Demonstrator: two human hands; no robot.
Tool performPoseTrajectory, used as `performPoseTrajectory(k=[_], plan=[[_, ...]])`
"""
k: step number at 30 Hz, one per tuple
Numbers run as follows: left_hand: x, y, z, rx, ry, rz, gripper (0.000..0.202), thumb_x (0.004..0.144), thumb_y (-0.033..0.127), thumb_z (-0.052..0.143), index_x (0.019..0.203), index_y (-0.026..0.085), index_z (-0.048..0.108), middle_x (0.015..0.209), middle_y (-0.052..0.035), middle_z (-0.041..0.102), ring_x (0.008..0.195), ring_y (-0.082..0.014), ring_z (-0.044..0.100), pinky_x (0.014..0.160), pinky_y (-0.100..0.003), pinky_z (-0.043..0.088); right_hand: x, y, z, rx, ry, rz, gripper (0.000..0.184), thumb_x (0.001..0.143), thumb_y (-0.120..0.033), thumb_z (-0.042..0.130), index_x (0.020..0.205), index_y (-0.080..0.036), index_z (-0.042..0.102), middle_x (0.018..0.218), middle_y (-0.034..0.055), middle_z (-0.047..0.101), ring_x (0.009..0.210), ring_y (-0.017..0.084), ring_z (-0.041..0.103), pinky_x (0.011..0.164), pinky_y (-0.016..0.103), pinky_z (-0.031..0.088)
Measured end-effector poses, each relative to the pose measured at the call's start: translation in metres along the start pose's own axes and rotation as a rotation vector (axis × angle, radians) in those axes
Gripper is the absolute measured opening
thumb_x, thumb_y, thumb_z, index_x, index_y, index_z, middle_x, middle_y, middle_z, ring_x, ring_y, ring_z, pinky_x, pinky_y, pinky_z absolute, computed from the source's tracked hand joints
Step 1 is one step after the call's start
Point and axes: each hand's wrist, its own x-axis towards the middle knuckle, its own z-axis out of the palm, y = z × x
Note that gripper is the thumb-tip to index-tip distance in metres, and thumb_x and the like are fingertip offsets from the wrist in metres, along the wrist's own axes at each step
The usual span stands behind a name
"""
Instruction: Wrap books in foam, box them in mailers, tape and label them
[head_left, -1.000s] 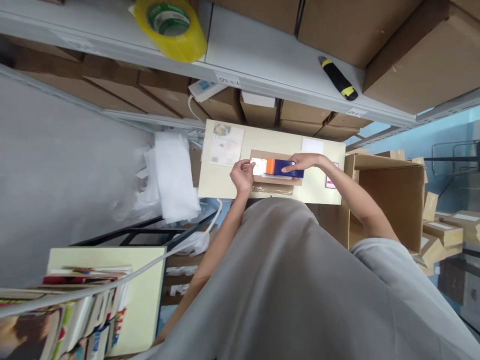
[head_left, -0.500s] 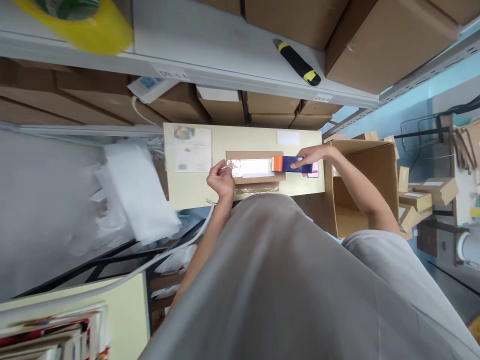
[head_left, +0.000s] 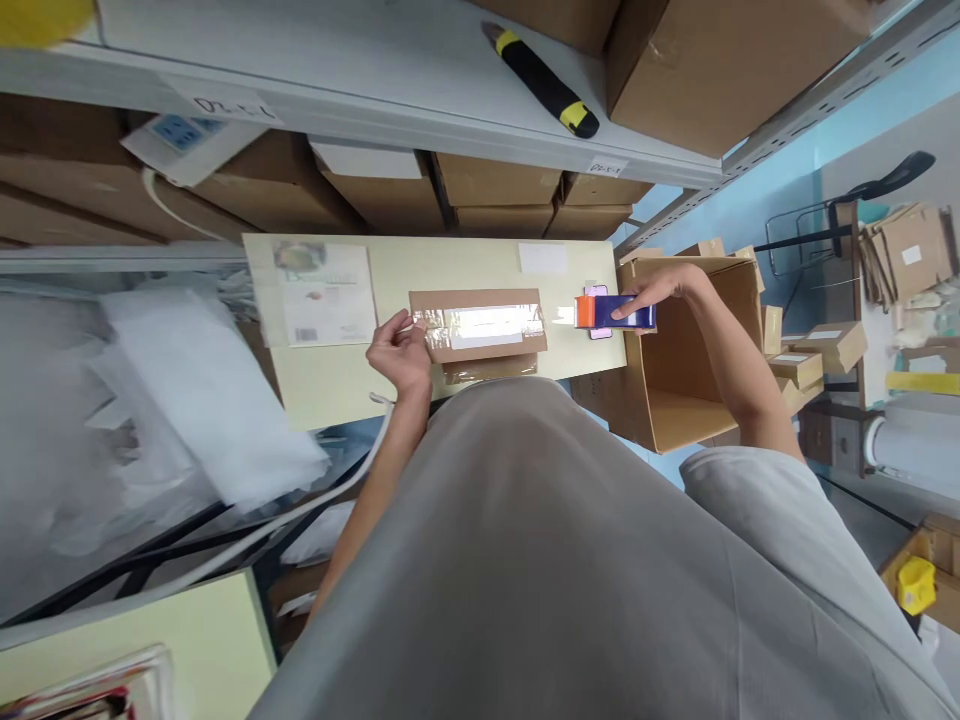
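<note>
A flat cardboard box (head_left: 480,350) lies on the pale yellow table, with shiny clear tape running along its top over a white label (head_left: 487,325). My left hand (head_left: 401,350) is at the box's left end, fingers curled against its edge. Off to the right, my right hand (head_left: 656,290) grips a blue and orange tape dispenser (head_left: 628,314), apart from the box. A short glossy tape end shows at the dispenser's orange tip. Partly hidden under the dispenser is a phone (head_left: 599,332) with a pinkish screen. Another taped box (head_left: 491,369) shows at the near edge.
A large open carton (head_left: 637,400) stands right of the table (head_left: 405,265). Above the far side runs a metal shelf (head_left: 360,60) with a utility knife (head_left: 544,82) and boxes. A printed sheet (head_left: 330,295) lies left; white packing sheets (head_left: 210,390) hang beyond it.
My right hand has drawn the tape dispenser rightward off the box, exposing the taped label and more of the phone. My left hand stays at the box's left end. The view has shifted.
</note>
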Motion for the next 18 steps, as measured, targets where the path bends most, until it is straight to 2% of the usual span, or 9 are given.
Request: performPoseTrajectory(k=[3,5,8,11,13,14,15,18], plan=[[-0.001,0.0,0.003,0.015,-0.013,0.023,0.034,0.083,0.023,0.081,0.116,0.016,0.083,0.113,-0.0095,0.079,0.102,-0.0227,0.079,0.102,-0.039,0.068,0.005,0.013,0.005,-0.03,0.011,0.029,0.065,0.07,-0.076,0.102,0.092,-0.018,0.084,0.092,0.0104,0.086,0.094,0.029,0.082,0.084,0.04,0.062],[-0.002,-0.001,0.004,0.025,-0.02,0.043,0.033,0.083,0.024,0.081,0.116,0.016,0.083,0.112,-0.0086,0.077,0.102,-0.0229,0.078,0.101,-0.039,0.068,0.019,0.013,0.015,-0.075,0.011,0.025,0.064,0.069,-0.077,0.102,0.091,-0.019,0.085,0.087,0.0101,0.085,0.093,0.031,0.083,0.084,0.041,0.064],[-0.005,-0.002,0.004,0.037,-0.032,0.07,0.033,0.085,0.027,0.081,0.116,0.017,0.083,0.111,-0.0079,0.075,0.101,-0.0226,0.077,0.101,-0.039,0.067,0.048,-0.002,0.04,-0.116,0.011,0.072,0.062,0.076,-0.077,0.098,0.093,-0.019,0.085,0.081,0.0109,0.083,0.089,0.034,0.083,0.084,0.044,0.065],[-0.008,-0.002,0.001,0.052,-0.038,0.081,0.033,0.085,0.028,0.081,0.116,0.017,0.083,0.111,-0.0082,0.074,0.1,-0.022,0.076,0.1,-0.039,0.067,0.075,-0.029,0.074,-0.189,0.088,0.133,0.056,0.09,-0.068,0.09,0.107,-0.015,0.087,0.082,0.0145,0.084,0.092,0.036,0.084,0.088,0.046,0.064],[-0.008,-0.001,0.0,0.052,-0.052,0.077,0.033,0.086,0.028,0.08,0.117,0.017,0.083,0.112,-0.0093,0.074,0.102,-0.0225,0.076,0.101,-0.04,0.067,0.086,-0.044,0.098,-0.287,0.235,0.205,0.049,0.098,-0.053,0.085,0.121,-0.01,0.084,0.096,0.0229,0.087,0.108,0.041,0.083,0.096,0.05,0.061],[-0.007,0.0,-0.001,0.048,-0.058,0.07,0.034,0.086,0.028,0.08,0.117,0.016,0.082,0.113,-0.0099,0.074,0.103,-0.023,0.076,0.102,-0.041,0.066,0.09,-0.05,0.108,-0.33,0.343,0.262,0.047,0.101,-0.044,0.082,0.129,-0.007,0.081,0.109,0.029,0.086,0.122,0.046,0.08,0.103,0.053,0.058],[-0.006,0.002,-0.002,0.041,-0.062,0.06,0.034,0.085,0.028,0.079,0.118,0.016,0.082,0.114,-0.0104,0.075,0.103,-0.0233,0.076,0.104,-0.043,0.066,0.091,-0.053,0.117,-0.348,0.396,0.269,0.046,0.105,-0.037,0.075,0.138,-0.005,0.076,0.126,0.0341,0.082,0.135,0.048,0.074,0.108,0.056,0.055],[-0.003,0.008,-0.007,0.017,-0.045,0.023,0.039,0.083,0.026,0.077,0.121,0.017,0.081,0.111,-0.0097,0.077,0.099,-0.0227,0.077,0.103,-0.043,0.066,0.086,-0.054,0.132,-0.346,0.376,0.197,0.047,0.115,-0.034,0.053,0.154,-0.01,0.064,0.149,0.0358,0.073,0.145,0.048,0.068,0.111,0.056,0.054]])
